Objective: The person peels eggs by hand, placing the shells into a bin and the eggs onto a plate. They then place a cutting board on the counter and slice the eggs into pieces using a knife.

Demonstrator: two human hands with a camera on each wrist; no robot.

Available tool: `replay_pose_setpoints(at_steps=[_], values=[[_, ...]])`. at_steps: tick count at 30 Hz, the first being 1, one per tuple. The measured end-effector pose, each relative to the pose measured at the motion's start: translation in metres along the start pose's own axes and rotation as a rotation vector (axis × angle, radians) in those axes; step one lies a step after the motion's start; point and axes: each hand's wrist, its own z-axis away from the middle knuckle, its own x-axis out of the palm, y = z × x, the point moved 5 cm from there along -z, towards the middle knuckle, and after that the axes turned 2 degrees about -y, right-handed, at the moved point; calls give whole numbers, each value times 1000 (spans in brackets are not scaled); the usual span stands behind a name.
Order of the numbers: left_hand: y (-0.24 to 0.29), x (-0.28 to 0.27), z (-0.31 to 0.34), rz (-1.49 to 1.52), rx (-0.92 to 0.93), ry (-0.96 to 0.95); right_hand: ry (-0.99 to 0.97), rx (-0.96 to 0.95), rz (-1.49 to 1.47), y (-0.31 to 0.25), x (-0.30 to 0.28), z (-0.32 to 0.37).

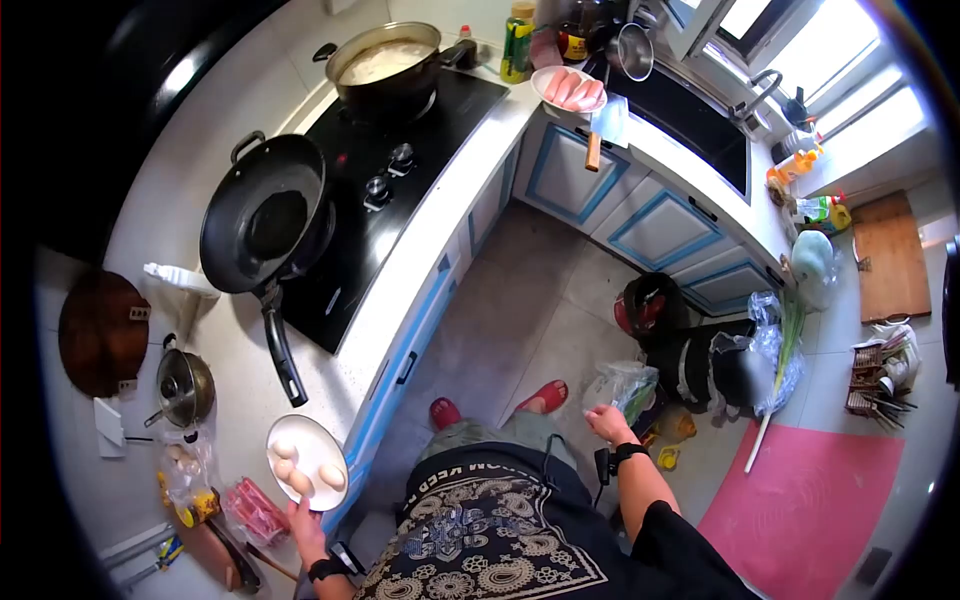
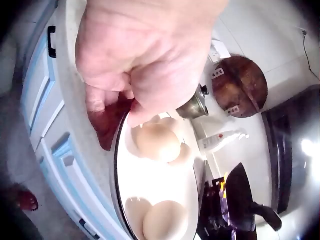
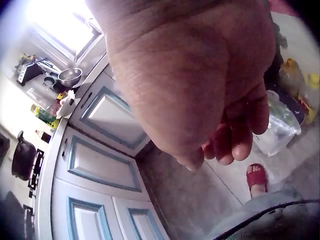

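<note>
My left hand (image 1: 303, 528) pinches the near rim of a white oval plate (image 1: 312, 432), its thumb on the rim in the left wrist view. Several brown eggs (image 1: 331, 475) lie on the plate, some bunched near the thumb. In the head view the plate overlaps the counter's front edge, just beyond the wok's handle. The right hand (image 1: 608, 425) hangs at my side over the floor with loosely bent fingers (image 3: 242, 142) and nothing in them.
A black wok (image 1: 262, 215) and a pot of pale liquid (image 1: 390, 62) stand on the black cooktop (image 1: 345, 270). Raw meat on a plate (image 1: 540, 78) and a cleaver (image 1: 606, 122) lie at the counter corner. Bags (image 1: 620, 388) and a bin (image 1: 690, 365) stand on the floor.
</note>
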Motion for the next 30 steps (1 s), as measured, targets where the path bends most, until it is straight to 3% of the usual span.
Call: replay_pose_setpoints(at_steps=[2, 3, 5, 9, 11, 13, 15, 20, 21, 23, 25, 30], values=[[4, 32, 25, -18, -43, -65, 26, -24, -11, -6, -5, 2], [27, 67, 67, -79, 2, -33, -38, -62, -86, 9, -19, -26], [-2, 101, 79, -82, -37, -63, -24, -59, -125, 35, -52, -41], [12, 229, 112, -110, 24, -188, 10, -67, -230, 69, -110, -50], [24, 294, 120, -172, 24, -263, 127, -148, -91, 85, -143, -54], [42, 359, 126, -229, 44, -357, 120, -166, -186, 115, -159, -74], [49, 416, 113, -256, 87, -506, 100, -172, -474, 123, -183, -74], [87, 577, 107, -391, 63, -707, 146, -195, -527, 117, -229, -72], [81, 602, 80, -498, 131, -754, 154, -195, -534, 108, -234, -70], [101, 668, 94, -585, 148, -783, 198, -165, -557, 98, -247, -63], [109, 738, 106, -498, 101, -896, 340, -274, -513, 131, -239, -104], [131, 902, 139, -685, 141, -1080, 403, -41, -538, 86, -305, -65]])
